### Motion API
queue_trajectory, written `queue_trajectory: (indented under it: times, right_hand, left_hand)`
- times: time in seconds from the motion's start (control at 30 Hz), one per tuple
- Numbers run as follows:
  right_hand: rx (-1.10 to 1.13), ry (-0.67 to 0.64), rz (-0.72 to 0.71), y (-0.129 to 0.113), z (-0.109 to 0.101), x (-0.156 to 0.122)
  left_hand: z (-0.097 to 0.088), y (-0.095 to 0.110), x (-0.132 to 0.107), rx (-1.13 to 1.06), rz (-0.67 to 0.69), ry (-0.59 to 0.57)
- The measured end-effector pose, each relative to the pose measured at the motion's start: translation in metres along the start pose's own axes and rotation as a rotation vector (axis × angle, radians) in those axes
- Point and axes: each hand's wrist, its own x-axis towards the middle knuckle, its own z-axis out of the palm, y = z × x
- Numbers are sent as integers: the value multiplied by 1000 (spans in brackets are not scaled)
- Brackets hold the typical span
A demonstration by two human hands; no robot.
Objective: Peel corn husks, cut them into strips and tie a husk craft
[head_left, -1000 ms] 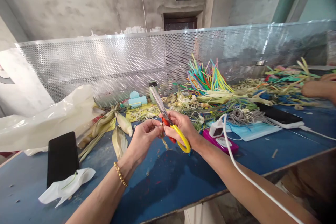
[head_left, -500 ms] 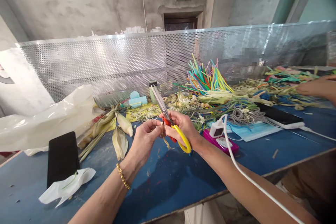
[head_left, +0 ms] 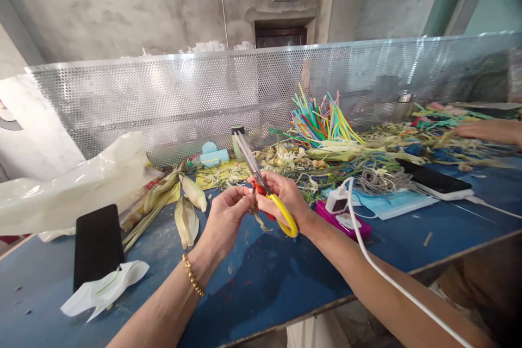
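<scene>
Over the blue table, both my hands meet fingertip to fingertip. Scissors [head_left: 282, 211] with a yellow and a red handle sit in my right hand [head_left: 285, 196], blades pointing up and away from me. My left hand [head_left: 226, 212], with a gold bead bracelet at the wrist, is closed in a pinch against the right fingers. From between the fingertips hangs a thin, dry, straw-coloured plant strip [head_left: 259, 222]; its upper part is hidden by the fingers. Left of my left hand lie a pale corn husk piece [head_left: 186, 223] and a whitish husk bundle [head_left: 193, 193].
A black phone [head_left: 98, 244] and white paper [head_left: 105, 288] lie at left, near plastic sheeting [head_left: 77, 179]. Colourful pipe cleaners [head_left: 322, 119] stand behind dried plant scraps. A white cable [head_left: 375, 266] crosses over my right forearm from a charger [head_left: 337, 202]. At far right is a co-worker's hand [head_left: 485, 130].
My two hands and the scissors stay almost still. The dry strip's hanging end has shifted slightly. At the right, the co-worker's hand has moved a little to the left and flattened.
</scene>
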Motion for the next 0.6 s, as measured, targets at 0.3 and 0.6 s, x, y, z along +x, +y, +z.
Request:
queue_trajectory:
  times: [0.3, 0.6]
  right_hand:
    - [-13, 5, -1, -3, 1, 1]
    - [-6, 2, 91, -1, -3, 3]
  left_hand:
    - [-2, -1, 1, -21, 2, -9]
    - [-11, 1, 4, 13, -22, -84]
